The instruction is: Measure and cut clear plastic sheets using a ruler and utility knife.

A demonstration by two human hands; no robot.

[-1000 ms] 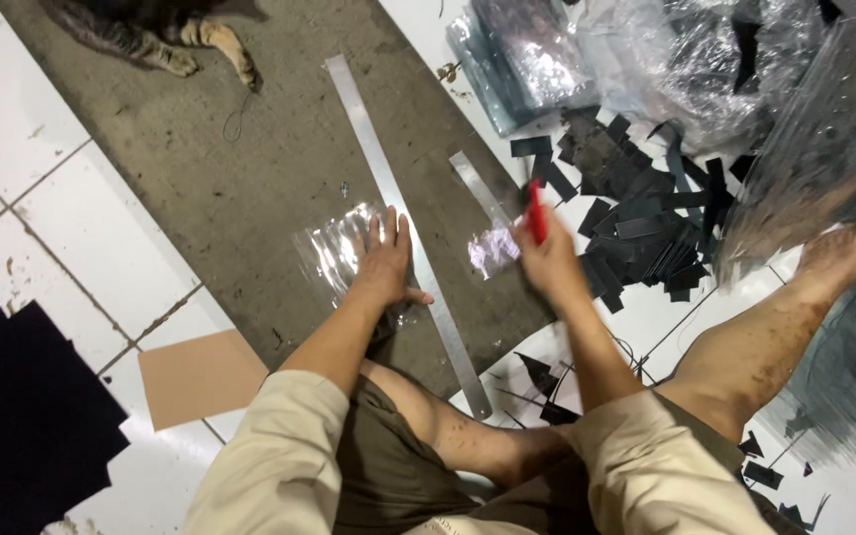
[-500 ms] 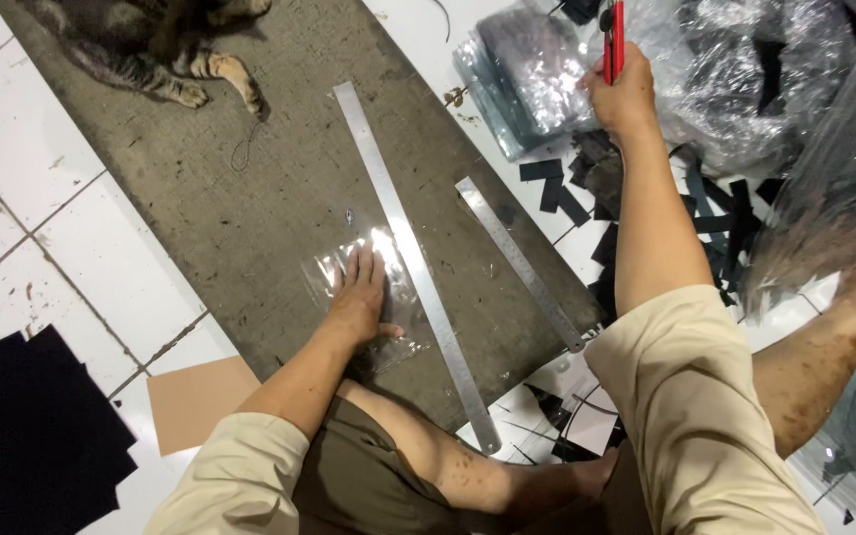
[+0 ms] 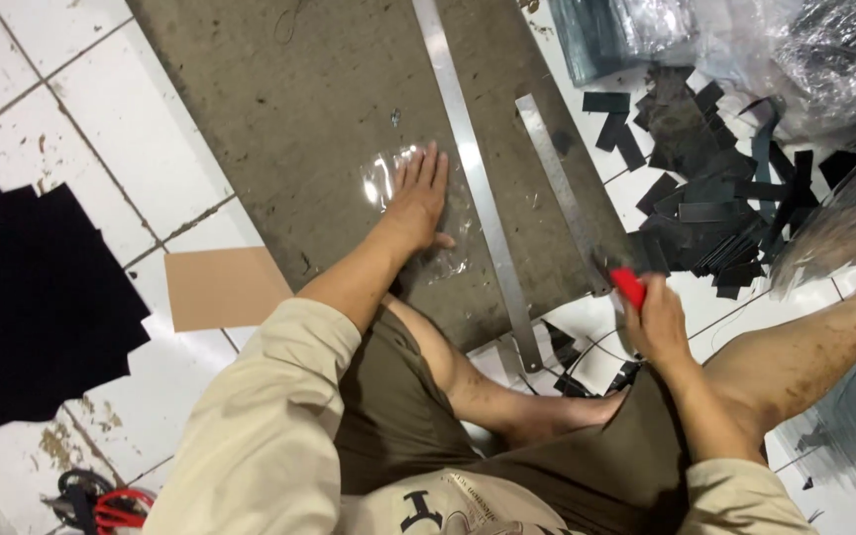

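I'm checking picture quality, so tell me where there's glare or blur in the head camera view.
Head view: glare streaks the clear plastic sheet under the left hand and the long steel ruler; the right hand with its red cutter is slightly motion-blurred; the plastic bags at top right are smeared and shiny.

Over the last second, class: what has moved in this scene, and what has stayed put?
The right hand, holding the red-handled cutter, reached out to the plastic bags and has come back near the short steel ruler. The left hand stays flat on the clear plastic sheet, beside the long steel ruler on the grey mat.
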